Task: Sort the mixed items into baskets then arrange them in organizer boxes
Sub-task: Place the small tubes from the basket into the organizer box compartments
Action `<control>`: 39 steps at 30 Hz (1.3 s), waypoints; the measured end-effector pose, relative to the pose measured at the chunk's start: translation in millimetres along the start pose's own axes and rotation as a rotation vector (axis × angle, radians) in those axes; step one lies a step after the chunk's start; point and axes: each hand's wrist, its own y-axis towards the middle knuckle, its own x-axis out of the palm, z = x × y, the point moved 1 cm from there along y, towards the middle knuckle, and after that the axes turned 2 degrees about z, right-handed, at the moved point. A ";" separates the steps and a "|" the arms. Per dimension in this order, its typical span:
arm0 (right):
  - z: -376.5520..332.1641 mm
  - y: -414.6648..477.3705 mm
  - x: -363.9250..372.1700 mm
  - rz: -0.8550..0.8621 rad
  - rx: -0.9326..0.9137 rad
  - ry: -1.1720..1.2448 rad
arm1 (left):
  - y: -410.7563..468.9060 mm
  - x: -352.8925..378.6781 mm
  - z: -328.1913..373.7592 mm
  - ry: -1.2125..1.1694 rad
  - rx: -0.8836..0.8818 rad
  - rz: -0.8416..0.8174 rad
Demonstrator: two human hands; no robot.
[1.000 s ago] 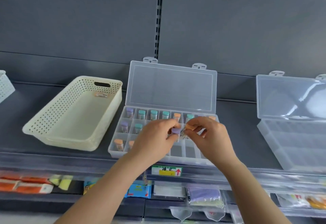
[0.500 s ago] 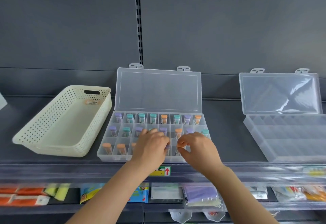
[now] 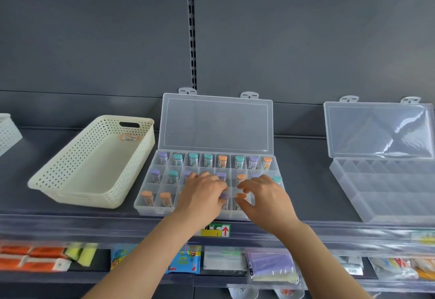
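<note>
Head view: both hands are working over the front row of the open organizer box [image 3: 150,208] on the shelf. Left hand [image 3: 202,195] is curling round a purple-capped vial [image 3: 224,196] in a front compartment. Right hand [image 3: 266,200] is hovering just beside an orange-capped vial [image 3: 241,196], fingers loosely bent, contact unclear. Hands are hiding several middle compartments. Cream basket [image 3: 70,164] is sitting left. Second organizer box [image 3: 376,192] is running off-frame right.

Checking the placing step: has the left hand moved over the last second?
Yes. Judged against the open organizer box, the left hand has shifted from its middle row toward the front row, bringing the purple-capped vial with it.
</note>
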 end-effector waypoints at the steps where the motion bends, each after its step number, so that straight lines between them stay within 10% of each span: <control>1: -1.1 1.4 -1.0 0.011 -0.005 0.009 | 0.4 -1.9 -0.9 0.000 -0.005 0.005; 25: -163.5 200.1 73.2 -0.179 -0.323 -0.186 | 23.2 -87.6 -249.1 0.408 -0.331 -0.170; 39: -232.2 268.0 150.2 -0.979 -0.277 -0.732 | 61.0 -36.9 -335.4 0.236 -0.234 -0.299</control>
